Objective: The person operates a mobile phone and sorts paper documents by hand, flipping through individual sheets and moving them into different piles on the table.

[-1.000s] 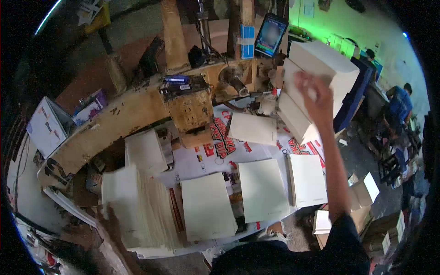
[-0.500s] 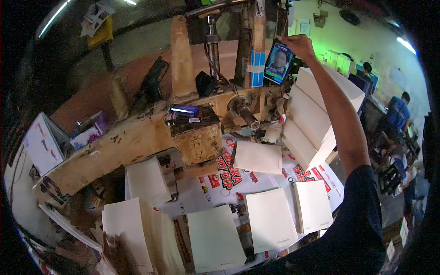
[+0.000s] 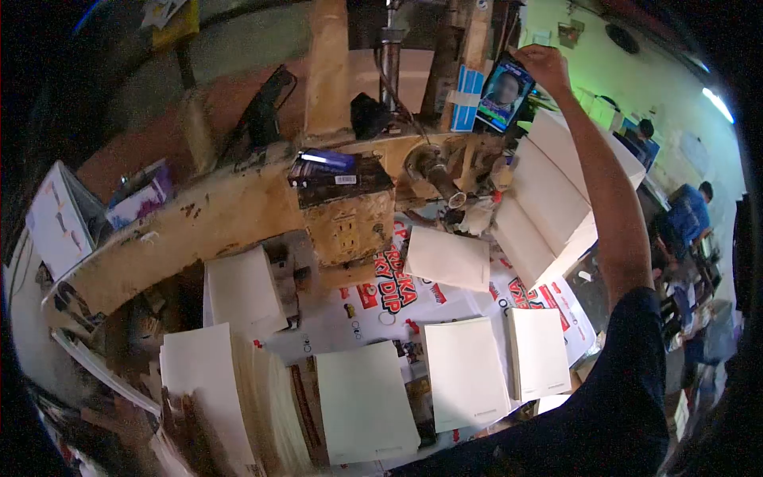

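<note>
My right hand (image 3: 544, 67) is raised at the upper right, its fingers closed on the top edge of a dark blue card with a portrait picture (image 3: 505, 94). The card hangs tilted beside a blue-and-white box (image 3: 466, 97) taped to a machine post. Below my arm (image 3: 608, 199) stands a tall stack of cream paper blocks (image 3: 548, 187). At the lower left, a dark, blurred brown shape (image 3: 191, 425) overlaps a white paper stack (image 3: 199, 358); I cannot tell whether it is my left hand.
Several white paper stacks, among them one in the middle (image 3: 366, 401) and one to its right (image 3: 465, 374), stand on a printed sheet (image 3: 342, 318). A worn machine (image 3: 350, 222) with a projecting shaft (image 3: 445, 187) spans the back. A person in blue (image 3: 685, 211) is at far right.
The view has shifted and tilted a little, so the stacks sit slightly higher and further left. My right hand keeps hold of the card, which appears further right and more tilted.
</note>
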The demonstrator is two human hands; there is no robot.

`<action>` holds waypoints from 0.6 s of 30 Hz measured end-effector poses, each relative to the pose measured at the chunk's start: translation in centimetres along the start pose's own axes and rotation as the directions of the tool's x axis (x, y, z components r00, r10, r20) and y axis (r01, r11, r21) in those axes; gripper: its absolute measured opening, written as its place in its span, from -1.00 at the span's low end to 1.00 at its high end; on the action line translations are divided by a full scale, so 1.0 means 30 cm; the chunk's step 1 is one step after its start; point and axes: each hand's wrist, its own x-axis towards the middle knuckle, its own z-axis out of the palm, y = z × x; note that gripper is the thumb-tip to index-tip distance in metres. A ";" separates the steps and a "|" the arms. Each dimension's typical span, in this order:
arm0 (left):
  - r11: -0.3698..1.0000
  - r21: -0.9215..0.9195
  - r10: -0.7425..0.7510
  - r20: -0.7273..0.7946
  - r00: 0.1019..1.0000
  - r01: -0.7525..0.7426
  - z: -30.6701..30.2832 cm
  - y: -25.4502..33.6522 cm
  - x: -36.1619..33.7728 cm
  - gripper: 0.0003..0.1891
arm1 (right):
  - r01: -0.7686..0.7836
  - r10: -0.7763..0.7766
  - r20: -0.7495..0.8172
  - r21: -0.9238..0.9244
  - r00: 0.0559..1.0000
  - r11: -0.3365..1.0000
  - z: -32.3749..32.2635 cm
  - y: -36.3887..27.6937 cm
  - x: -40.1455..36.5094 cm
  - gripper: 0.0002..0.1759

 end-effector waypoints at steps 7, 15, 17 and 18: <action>0.857 0.514 0.019 -0.108 0.994 0.039 0.044 0.017 0.018 -0.49 | 0.021 -0.048 0.107 0.246 0.993 0.969 -0.007 -0.011 0.003 -0.63; 0.911 0.410 0.022 -0.122 0.992 0.031 0.090 0.134 -0.003 -0.46 | -0.098 0.101 0.117 -0.032 0.988 0.995 0.032 0.044 0.020 -0.43; 0.950 0.307 -0.014 -0.132 0.991 0.054 0.106 0.176 -0.015 -0.47 | -0.109 0.135 0.151 -0.173 0.979 0.979 0.009 -0.001 0.021 -0.36; 0.949 0.309 -0.021 -0.135 0.991 0.062 0.097 0.151 -0.012 -0.47 | -0.103 0.130 0.157 -0.169 0.979 0.980 0.049 0.049 0.036 -0.36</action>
